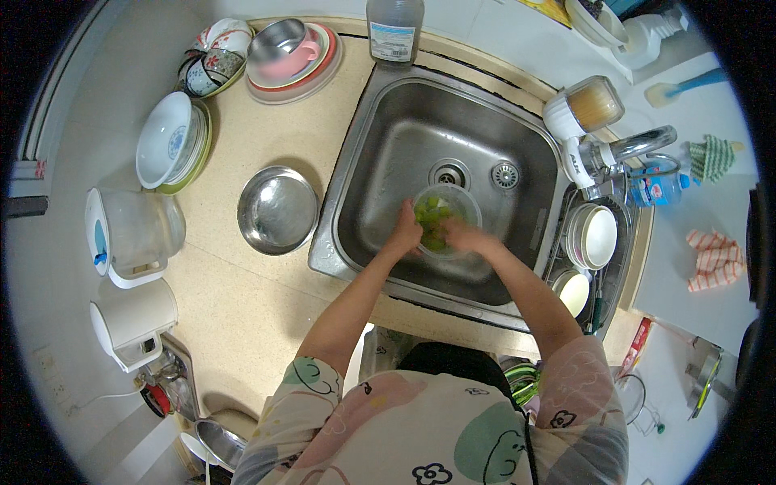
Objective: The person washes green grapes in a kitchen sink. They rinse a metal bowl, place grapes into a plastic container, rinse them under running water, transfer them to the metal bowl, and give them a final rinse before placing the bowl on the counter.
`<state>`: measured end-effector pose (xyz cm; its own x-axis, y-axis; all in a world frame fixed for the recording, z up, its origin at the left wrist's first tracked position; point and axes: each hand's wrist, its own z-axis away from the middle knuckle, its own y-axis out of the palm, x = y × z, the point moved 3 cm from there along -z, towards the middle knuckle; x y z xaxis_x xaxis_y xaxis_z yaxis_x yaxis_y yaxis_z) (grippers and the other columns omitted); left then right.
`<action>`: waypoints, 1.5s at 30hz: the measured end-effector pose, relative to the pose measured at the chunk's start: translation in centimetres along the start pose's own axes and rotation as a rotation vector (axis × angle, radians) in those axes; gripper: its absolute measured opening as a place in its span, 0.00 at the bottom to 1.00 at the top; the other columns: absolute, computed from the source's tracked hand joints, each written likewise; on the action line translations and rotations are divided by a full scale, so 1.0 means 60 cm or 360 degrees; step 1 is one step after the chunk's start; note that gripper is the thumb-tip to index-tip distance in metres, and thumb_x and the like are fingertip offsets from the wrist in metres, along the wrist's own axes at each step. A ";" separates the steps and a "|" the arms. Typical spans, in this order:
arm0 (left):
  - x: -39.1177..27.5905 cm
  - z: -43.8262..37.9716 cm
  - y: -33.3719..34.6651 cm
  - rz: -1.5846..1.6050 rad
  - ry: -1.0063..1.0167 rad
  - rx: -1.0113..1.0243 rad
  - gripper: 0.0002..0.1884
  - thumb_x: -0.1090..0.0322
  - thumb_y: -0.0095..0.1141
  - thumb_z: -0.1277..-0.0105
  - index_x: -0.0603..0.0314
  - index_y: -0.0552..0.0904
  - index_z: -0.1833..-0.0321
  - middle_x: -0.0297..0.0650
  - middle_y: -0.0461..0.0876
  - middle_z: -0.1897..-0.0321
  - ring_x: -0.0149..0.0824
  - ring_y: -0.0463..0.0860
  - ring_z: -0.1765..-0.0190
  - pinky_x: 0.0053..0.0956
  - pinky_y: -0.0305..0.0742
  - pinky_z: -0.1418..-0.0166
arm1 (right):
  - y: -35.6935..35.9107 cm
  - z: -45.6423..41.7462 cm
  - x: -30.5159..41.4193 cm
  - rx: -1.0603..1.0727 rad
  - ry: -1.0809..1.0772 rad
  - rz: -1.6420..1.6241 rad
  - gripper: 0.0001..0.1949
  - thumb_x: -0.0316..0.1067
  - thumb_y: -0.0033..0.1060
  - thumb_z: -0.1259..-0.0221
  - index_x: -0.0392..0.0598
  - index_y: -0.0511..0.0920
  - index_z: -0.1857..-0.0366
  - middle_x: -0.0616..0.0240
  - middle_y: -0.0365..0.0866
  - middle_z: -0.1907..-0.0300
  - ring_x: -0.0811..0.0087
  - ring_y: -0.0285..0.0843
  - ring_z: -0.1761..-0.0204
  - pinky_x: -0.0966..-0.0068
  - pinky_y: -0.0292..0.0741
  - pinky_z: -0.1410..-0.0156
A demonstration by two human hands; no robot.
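Observation:
A clear plastic bowl [467, 203] sits low in the stainless steel sink [400, 151], close to its drain [449, 174]. Inside it are green pieces [431, 213], perhaps grapes or cut vegetables; they are too blurred to name. My left hand [407, 227] grips the bowl's left side, with its thumb at the rim. My right hand [464, 235] reaches over the right side, its fingers down among the green pieces. Motion blur and the pieces hide those fingertips, so I cannot tell whether they hold anything.
A steel bowl [278, 210] stands left of the sink. Stacked dishes [176, 142] and a pitcher [136, 236] line the left wall. A large bottle [395, 36] is behind the sink. The faucet [636, 143] and a dish rack [621, 267] with bowls [597, 236] border the right.

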<state>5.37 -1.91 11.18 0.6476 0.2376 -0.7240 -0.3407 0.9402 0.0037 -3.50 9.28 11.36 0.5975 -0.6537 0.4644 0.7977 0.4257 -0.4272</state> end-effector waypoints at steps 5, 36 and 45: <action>0.042 -0.029 -0.011 -0.0240 0.0308 -0.0143 0.32 0.84 0.38 0.45 0.53 0.52 0.35 0.50 0.60 0.40 0.62 0.72 0.48 0.56 0.82 0.69 | 0.053 -0.133 -0.046 -0.0511 0.0477 0.0121 0.33 0.43 0.48 0.42 0.53 0.52 0.32 0.53 0.46 0.29 0.36 0.57 0.38 0.47 0.59 0.35; -0.059 0.036 -0.047 -0.0207 0.0193 0.0048 0.29 0.75 0.45 0.37 0.56 0.50 0.35 0.51 0.63 0.40 0.52 0.77 0.49 0.43 0.85 0.69 | 0.006 0.078 -0.037 -0.1844 -0.0600 -0.1174 0.20 0.27 0.40 0.36 0.47 0.68 0.40 0.59 0.64 0.35 0.64 0.59 0.34 0.71 0.58 0.33; -0.183 0.068 -0.056 -0.0809 0.0043 -0.0134 0.41 0.78 0.46 0.43 0.48 0.42 0.29 0.53 0.66 0.42 0.54 0.80 0.56 0.36 0.84 0.76 | -0.017 0.018 0.007 -0.1889 -0.0697 -0.1532 0.21 0.33 0.38 0.32 0.46 0.61 0.35 0.58 0.58 0.33 0.62 0.51 0.30 0.71 0.48 0.27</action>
<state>2.15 -6.67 21.92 0.7280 -0.2518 -0.6376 -0.0418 0.9121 -0.4079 -4.00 9.26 12.84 0.0725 -0.0669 0.9951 0.4866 -0.8686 -0.0938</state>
